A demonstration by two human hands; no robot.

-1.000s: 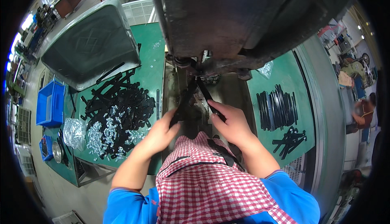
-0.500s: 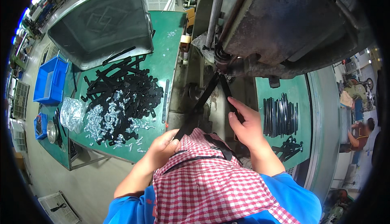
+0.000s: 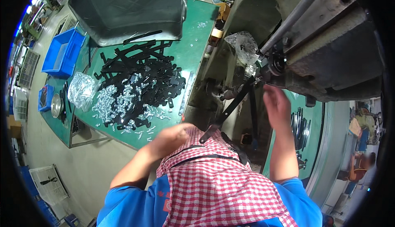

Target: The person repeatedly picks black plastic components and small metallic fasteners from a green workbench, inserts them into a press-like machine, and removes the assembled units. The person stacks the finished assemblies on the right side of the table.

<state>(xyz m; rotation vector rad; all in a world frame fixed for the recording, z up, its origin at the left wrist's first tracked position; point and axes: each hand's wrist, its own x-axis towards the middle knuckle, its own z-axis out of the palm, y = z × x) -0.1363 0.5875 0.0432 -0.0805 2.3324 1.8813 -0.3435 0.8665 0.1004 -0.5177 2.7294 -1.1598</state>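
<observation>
Two long flat black metal bars meet in a V under the press head (image 3: 267,68). The left bar (image 3: 232,108) slants down toward my apron, its holed free end resting near the cloth. The right bar (image 3: 253,114) hangs more steeply, close to my right hand. My left hand (image 3: 173,140) is off the bars, to the left of the free end, its fingers smeared by motion. My right hand (image 3: 277,105) is raised beside the joined ends, also blurred; whether it touches a bar I cannot tell.
On the green table (image 3: 197,33) at left lie a heap of black bars (image 3: 135,68), silvery rivets (image 3: 108,99) and a plastic bag (image 3: 81,89). A grey tub (image 3: 127,13) is tipped behind them, a blue bin (image 3: 63,54) beside. Finished-looking black bars (image 3: 301,128) lie at right.
My left hand has let go of the left bar and moved away from it. My right hand has risen toward the press head. The view has shifted, so the press appears further right.
</observation>
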